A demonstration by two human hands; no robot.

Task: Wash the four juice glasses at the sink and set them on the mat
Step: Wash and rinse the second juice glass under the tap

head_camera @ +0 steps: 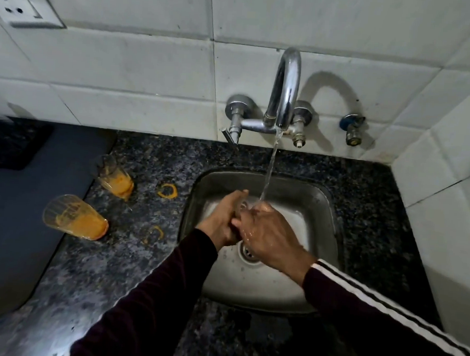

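Two dark sleeves come in from the bottom of the frame, the right one striped white, and the hands meet over the steel sink [320, 205] at centre. The left hand [224, 221] curls round a clear glass [241, 205] that is mostly hidden between the hands; only a bit of its rim shows at the fingertips. The right hand [266, 232] is wet and folded against the glass from the other side, though whether its fingers grip it or only press on it cannot be told. A stream of water [268, 174] falls onto the right hand's knuckles. Left of the sink, on the speckled counter [152, 161], two juice glasses with orange residue stand at the edge of a dark mat [14, 219]: the nearer glass [74, 217] at middle left, the farther glass [115, 176] above it. Two orange ring stains [167, 191] mark the counter between them and the sink. Higher up, the chrome tap [285, 84] juts from the white tiled wall, with a wall socket [24, 2] at upper left.
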